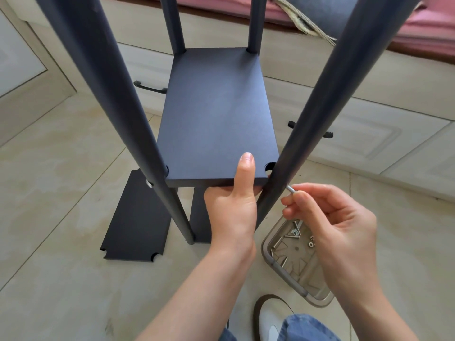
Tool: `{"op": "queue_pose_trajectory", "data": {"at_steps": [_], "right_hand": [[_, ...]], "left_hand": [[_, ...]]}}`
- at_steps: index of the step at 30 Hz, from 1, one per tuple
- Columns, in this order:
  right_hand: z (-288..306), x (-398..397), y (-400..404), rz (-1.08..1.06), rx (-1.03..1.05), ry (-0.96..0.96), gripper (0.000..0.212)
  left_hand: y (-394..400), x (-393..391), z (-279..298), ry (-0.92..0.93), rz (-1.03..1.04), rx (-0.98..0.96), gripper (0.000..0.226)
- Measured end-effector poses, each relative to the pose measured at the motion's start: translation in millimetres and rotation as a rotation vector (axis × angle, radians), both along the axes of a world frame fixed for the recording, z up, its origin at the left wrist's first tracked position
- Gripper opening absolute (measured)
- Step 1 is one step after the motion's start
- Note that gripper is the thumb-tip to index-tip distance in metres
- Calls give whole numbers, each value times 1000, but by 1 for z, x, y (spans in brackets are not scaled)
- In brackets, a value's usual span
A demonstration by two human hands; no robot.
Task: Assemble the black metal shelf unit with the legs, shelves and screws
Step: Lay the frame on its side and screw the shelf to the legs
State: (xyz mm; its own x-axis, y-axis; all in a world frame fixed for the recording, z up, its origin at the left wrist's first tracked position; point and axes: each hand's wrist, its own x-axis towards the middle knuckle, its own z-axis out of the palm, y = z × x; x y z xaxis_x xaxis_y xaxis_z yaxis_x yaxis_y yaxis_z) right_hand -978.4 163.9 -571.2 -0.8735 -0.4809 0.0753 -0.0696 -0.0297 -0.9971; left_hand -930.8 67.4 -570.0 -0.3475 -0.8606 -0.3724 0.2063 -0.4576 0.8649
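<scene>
Shelf (216, 119): front edge gripped by left hand (231, 207).
Screw (290, 188): pinched in right hand (330, 217) fingers (299, 196), beside shelf.
Tray (270, 244): loose screws (294, 233) held inside.

- A tiled floor (61, 279) in a pale beige tone is seen across the near and left parts of the scene.
- Cream cabinets (344, 99) are set along the far side, with panelled fronts.
- A dark handle (149, 87) is fixed to a cabinet front at the far left, and a second handle (328, 134) is partly seen to the right.
- A pink cushion (418, 28) is laid on top of the cabinets at the far right.
- A braided cord (307, 25) is draped over the cushion's edge.
- A white shoe (269, 318) and a blue jeans leg (305, 328) are seen at the near edge.
</scene>
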Motion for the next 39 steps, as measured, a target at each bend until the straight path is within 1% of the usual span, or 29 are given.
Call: {"op": "queue_pose_trajectory", "data": {"at_steps": [4, 8, 10, 12, 15, 17, 19, 22, 25, 27, 30, 32, 36, 39], "right_hand": [[-3, 0, -1, -1, 8, 79, 4], [-6, 3, 2, -30, 32, 258, 12], [-6, 4, 1, -32, 37, 290, 13], [-4, 4, 0, -33, 38, 234, 12], [0, 1, -1, -27, 8, 54, 7], [1, -1, -1, -17, -6, -21, 8], [1, 0, -1, -17, 6, 7, 8], [0, 3, -1, -31, 30, 132, 10], [-1, 5, -1, -27, 12, 165, 10], [0, 3, -2, -28, 8, 117, 10], [2, -2, -4, -5, 2, -55, 7], [2, -4, -5, 17, -2, -127, 6], [3, -4, -5, 12, 13, -104, 12], [3, -3, -4, -1, 17, -67, 14]], "left_hand": [[-1, 1, 2, 9, -20, -8, 32], [-1, 2, 4, 18, -19, -12, 30], [-1, 3, 4, 28, -24, -15, 30], [-1, 4, 5, 41, -28, -18, 33], [-1, 4, 8, 55, -34, -19, 37], [-1, 4, 8, 69, -26, -16, 37], [-1, 3, 7, 78, -24, -19, 36], [-1, 3, 5, 79, -31, -22, 35], [-2, 3, 2, 73, -23, -23, 31], [-1, 3, 2, 71, -27, -30, 30], [-1, 3, 3, 74, -43, -48, 37], [0, 3, 4, 71, -45, -50, 37], [-1, 2, 1, 86, -29, -27, 22], [-1, 2, 0, 92, -31, -22, 19]]}}
